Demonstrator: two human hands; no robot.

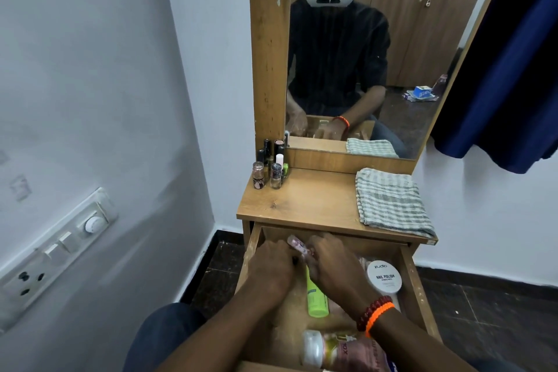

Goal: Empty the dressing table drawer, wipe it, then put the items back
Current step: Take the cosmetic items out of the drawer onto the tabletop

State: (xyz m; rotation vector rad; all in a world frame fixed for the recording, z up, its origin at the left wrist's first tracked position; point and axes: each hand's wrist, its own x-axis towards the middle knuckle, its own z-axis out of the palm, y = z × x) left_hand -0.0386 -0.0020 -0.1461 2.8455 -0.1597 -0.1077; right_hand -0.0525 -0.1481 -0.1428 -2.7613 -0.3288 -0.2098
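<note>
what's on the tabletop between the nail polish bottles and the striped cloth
Nothing: in the head view, the tabletop is bare wood between the nail polish bottles at its back left corner and the folded striped cloth on the right.

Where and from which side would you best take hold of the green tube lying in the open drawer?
Grip the green tube around its lower body, coming from above. It lies flat on the drawer floor, lengthwise front to back, and its far end is hidden under the right hand and left hand, so the near part is probably easiest.
</note>
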